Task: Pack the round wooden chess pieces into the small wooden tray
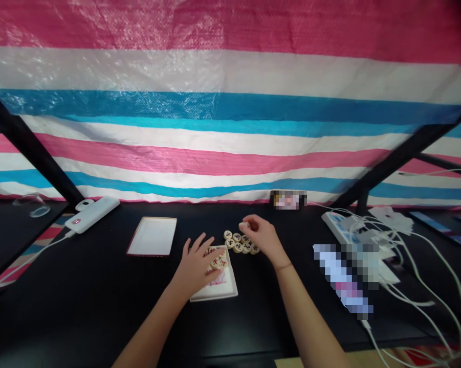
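Observation:
Chinese chess pieces (237,247), round and cream with dark characters, lie in a cluster on the black table. Just beyond them my right hand (261,236) has its thumb and fingers pinched on a single chess piece (244,226). My left hand (197,261) is spread over an open white box (231,286), fingers apart. More chess pieces (218,261), with reddish characters, are in that box, partly covered by my left fingers. To the left lies the box lid (152,236), its white inside facing up.
A white power bank (94,214) with a cable lies at the back left. On the right are a power strip (339,230), tangled white cables (425,255) and a blurred phone-like device (341,281). A striped sheet (222,153) hangs behind the table (111,296), between dark metal posts.

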